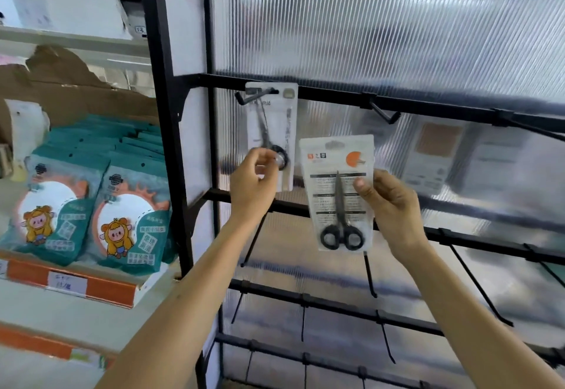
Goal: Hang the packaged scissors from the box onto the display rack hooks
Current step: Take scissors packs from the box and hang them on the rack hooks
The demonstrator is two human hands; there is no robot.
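Two packs against ribbed translucent panel (pixel 397 22): left hand (pixel 253 178) pinches the white hung pack (pixel 275 113), eleven o'clock on black metal rack (pixel 336 95); right hand (pixel 394 205) grips black-handled packaged scissors (pixel 336 174).

— What's on the rack?
— The black display rack (pixel 336 95) carries one scissors pack (pixel 275 119), hung from the hook (pixel 241 100) at 11 o'clock on its top bar.
— And at 9 o'clock?
— A white shelf (pixel 76 309) bears an orange-fronted tray (pixel 104 286) with teal packets (pixel 131 214) standing in rows.
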